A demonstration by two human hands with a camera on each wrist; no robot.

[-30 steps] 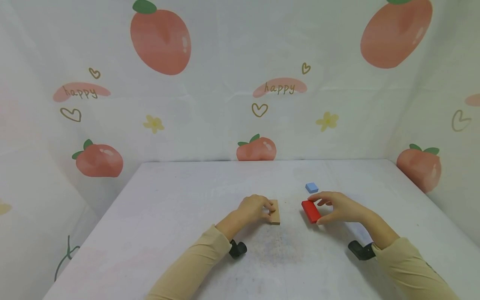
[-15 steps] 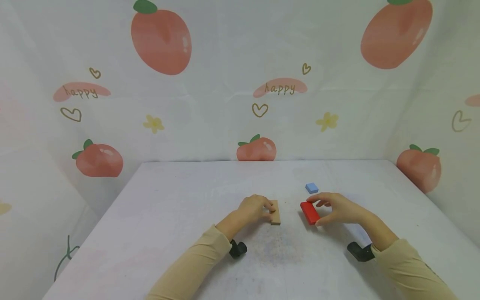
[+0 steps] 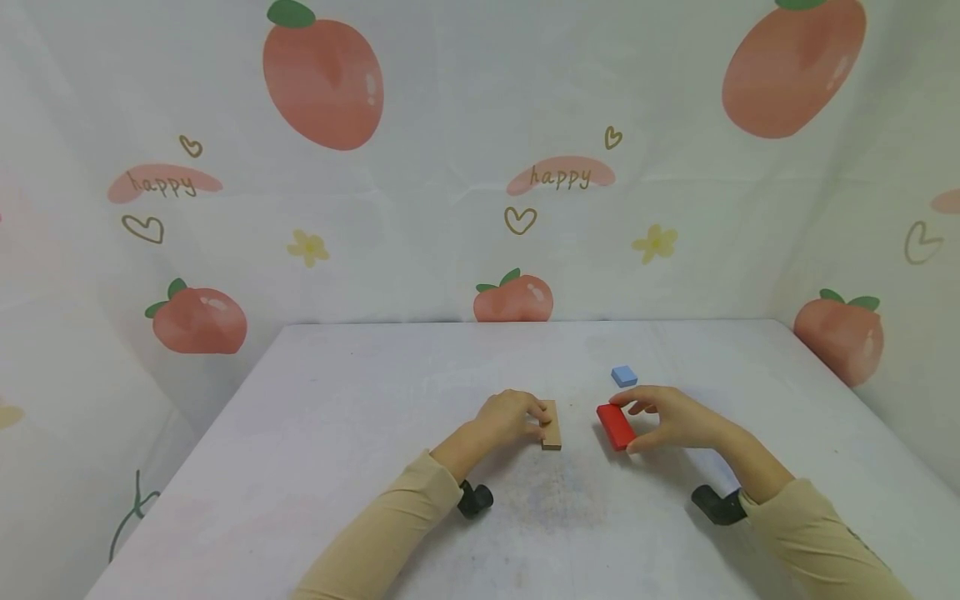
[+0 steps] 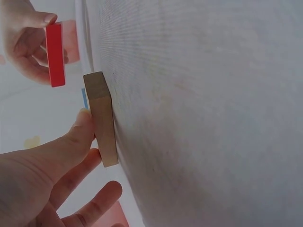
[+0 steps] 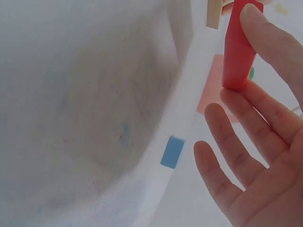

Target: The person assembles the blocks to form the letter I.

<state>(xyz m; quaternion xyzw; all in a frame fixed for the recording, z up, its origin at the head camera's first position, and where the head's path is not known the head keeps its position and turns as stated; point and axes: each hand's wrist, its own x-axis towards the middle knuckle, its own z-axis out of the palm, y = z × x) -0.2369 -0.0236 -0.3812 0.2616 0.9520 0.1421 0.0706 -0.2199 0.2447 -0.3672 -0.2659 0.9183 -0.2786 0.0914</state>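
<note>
Red block (image 3: 616, 427), right of the frame's center, hangs above the table (image 3: 390, 367), pinched end to end by my right hand (image 3: 671, 419); near mid-frame, my left hand (image 3: 507, 417) holds the wooden block (image 3: 552, 427). An uneven or slackened fingertip pinch could let the red one swivel and drop.
</note>
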